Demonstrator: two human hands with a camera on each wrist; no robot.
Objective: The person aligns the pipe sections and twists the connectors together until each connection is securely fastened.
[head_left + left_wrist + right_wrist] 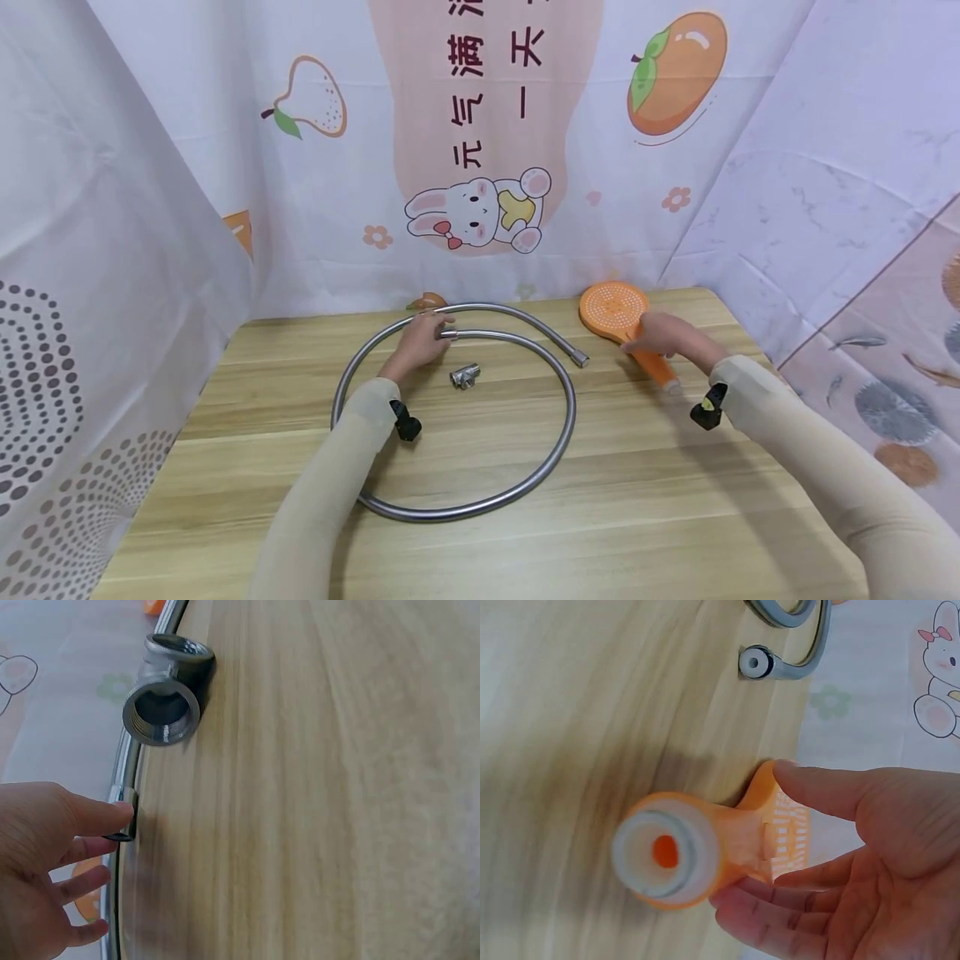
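With thumb and finger my left hand (422, 340) pinches one end fitting of a silver metal shower hose (567, 400); the left wrist view shows the fitting (129, 814) at the fingertips, the other fingers spread. An orange handheld shower head (613, 308) lies at the back right, its perforated face up. My right hand (663, 333) holds it near the neck, thumb on one side and fingers on the other. Its handle end with a pale threaded collar (656, 853) points toward me. Inside the hose loop sits a small metal tee fitting (466, 376).
The hose's other end nut (579, 358) lies between the tee and the shower head. A printed cloth (322, 208) hangs behind the wooden table (600, 525), and more cloth hangs at both sides.
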